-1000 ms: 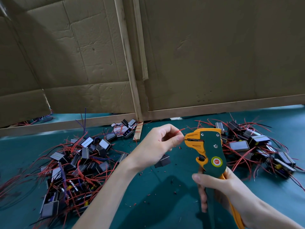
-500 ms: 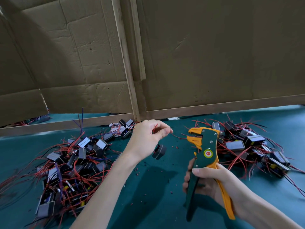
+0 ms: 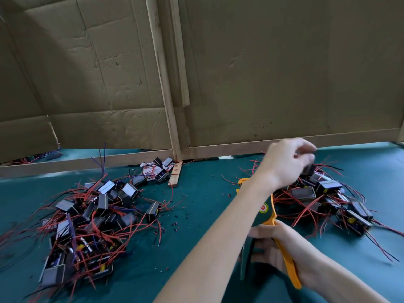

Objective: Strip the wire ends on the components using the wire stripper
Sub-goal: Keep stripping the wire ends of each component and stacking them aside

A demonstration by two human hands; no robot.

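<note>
My left hand [image 3: 284, 165] reaches across to the right pile of components [image 3: 328, 200]. It is blurred, its fingers curled around a dark component [image 3: 309, 169] just above the pile. My right hand [image 3: 273, 243] grips the handles of the green and orange wire stripper [image 3: 286, 261] low over the mat. The stripper's jaws point away from me and are mostly hidden behind my left forearm. A larger heap of black components with red wires [image 3: 91, 217] lies on the left.
A cardboard wall on a wooden frame [image 3: 175, 84] closes off the back of the green mat [image 3: 196, 215]. A short wooden strip [image 3: 175, 174] lies by the frame's post. Small bits of cut insulation [image 3: 175, 224] are scattered between the piles.
My left hand has swung right from in front of the stripper's jaws to over the right pile, carrying the component. My right hand has lowered the stripper toward me.
</note>
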